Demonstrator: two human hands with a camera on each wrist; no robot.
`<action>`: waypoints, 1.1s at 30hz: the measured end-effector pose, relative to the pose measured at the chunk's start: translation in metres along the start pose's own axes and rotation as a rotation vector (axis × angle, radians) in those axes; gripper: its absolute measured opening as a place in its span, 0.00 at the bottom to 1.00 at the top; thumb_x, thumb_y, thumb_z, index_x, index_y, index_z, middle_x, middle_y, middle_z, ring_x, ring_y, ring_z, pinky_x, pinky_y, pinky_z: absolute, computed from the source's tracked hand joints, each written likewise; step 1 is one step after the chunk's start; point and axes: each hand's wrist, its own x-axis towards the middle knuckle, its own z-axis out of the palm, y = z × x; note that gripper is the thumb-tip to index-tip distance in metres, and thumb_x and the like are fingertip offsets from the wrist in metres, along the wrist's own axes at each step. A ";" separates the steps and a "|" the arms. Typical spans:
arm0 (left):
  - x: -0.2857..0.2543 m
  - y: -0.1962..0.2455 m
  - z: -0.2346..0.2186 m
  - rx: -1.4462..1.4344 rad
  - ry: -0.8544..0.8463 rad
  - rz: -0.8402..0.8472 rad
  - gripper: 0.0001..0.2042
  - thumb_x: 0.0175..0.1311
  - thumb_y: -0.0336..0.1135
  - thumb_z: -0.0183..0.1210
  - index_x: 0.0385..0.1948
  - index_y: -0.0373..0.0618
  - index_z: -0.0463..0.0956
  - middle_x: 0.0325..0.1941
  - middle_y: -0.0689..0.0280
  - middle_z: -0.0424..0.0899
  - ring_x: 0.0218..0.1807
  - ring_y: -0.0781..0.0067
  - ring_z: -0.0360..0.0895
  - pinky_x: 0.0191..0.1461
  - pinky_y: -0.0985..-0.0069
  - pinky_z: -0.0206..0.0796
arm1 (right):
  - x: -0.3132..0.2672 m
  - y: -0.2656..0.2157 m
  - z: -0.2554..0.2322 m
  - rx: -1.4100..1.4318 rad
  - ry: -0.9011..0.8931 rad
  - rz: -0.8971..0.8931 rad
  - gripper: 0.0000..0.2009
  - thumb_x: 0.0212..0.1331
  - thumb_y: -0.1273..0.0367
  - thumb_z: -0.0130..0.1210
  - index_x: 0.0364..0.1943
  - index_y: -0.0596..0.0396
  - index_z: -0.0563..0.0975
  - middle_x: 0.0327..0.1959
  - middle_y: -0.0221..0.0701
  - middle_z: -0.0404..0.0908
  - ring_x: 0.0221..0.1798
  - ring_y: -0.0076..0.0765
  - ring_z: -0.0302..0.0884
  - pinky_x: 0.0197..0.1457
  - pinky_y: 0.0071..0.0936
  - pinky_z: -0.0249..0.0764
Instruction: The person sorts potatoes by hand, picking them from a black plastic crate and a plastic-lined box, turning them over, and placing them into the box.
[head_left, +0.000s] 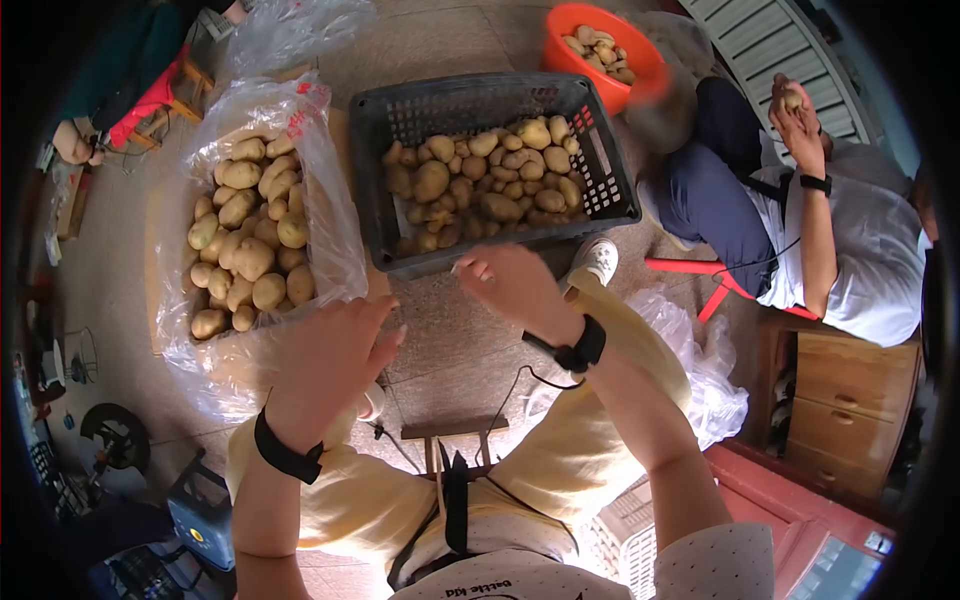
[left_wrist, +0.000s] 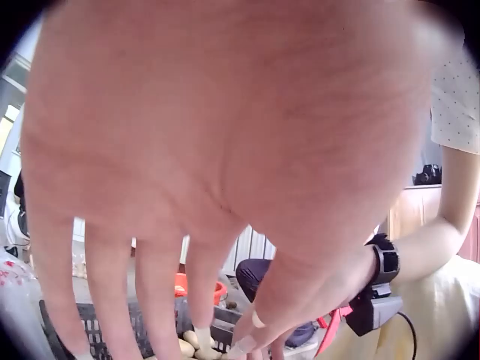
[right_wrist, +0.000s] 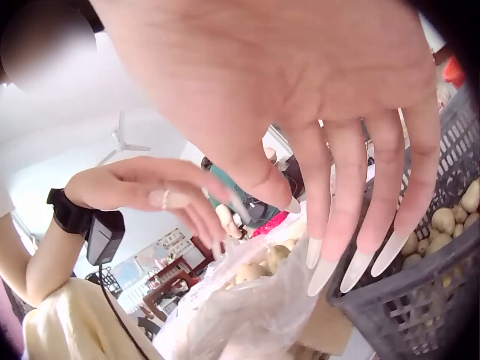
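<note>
The left hand [head_left: 335, 355] is over the near right edge of a plastic-lined box of potatoes [head_left: 240, 235], fingers extended and holding nothing. In the left wrist view the left hand [left_wrist: 217, 135] has its fingers spread. Just off the near side of a black crate [head_left: 430, 262] hangs the right hand [head_left: 515, 290], empty, and the right wrist view shows this right hand [right_wrist: 300, 97] with long, fairly straight fingers. Potatoes [head_left: 500, 180] lie inside the crate. Clear plastic [head_left: 340, 215] drapes over the box's sides.
An orange basin [head_left: 560, 35] with potatoes stands behind the crate. At the right, a seated person [head_left: 860, 240] holds a potato [head_left: 791, 99] beside a red stool [head_left: 700, 268]. Plastic bags [head_left: 700, 370] lie by the wooden drawers [head_left: 850, 400]. A blue stool [head_left: 200, 510] stands at lower left.
</note>
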 end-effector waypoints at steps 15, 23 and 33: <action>-0.001 -0.001 0.010 0.118 0.005 -0.055 0.17 0.63 0.40 0.59 0.49 0.41 0.75 0.40 0.58 0.80 0.44 0.57 0.77 0.50 0.60 0.68 | 0.134 0.274 -0.094 -0.562 -0.208 0.605 0.38 0.37 0.64 0.71 0.61 0.43 0.71 0.52 0.45 0.81 0.58 0.50 0.78 0.59 0.42 0.75; 0.008 0.001 -0.003 0.147 0.100 -0.088 0.18 0.61 0.38 0.61 0.52 0.43 0.74 0.44 0.62 0.78 0.50 0.61 0.74 0.56 0.62 0.66 | 0.165 0.310 -0.041 -0.902 -0.341 0.635 0.43 0.36 0.66 0.73 0.62 0.43 0.63 0.50 0.46 0.82 0.57 0.52 0.79 0.54 0.46 0.79; 0.012 0.004 0.000 0.114 -0.001 -0.065 0.18 0.60 0.38 0.62 0.50 0.43 0.74 0.44 0.63 0.78 0.49 0.62 0.74 0.57 0.64 0.66 | 0.175 0.314 -0.029 -0.900 -0.415 0.685 0.32 0.45 0.70 0.69 0.58 0.43 0.70 0.52 0.42 0.82 0.58 0.51 0.79 0.56 0.48 0.78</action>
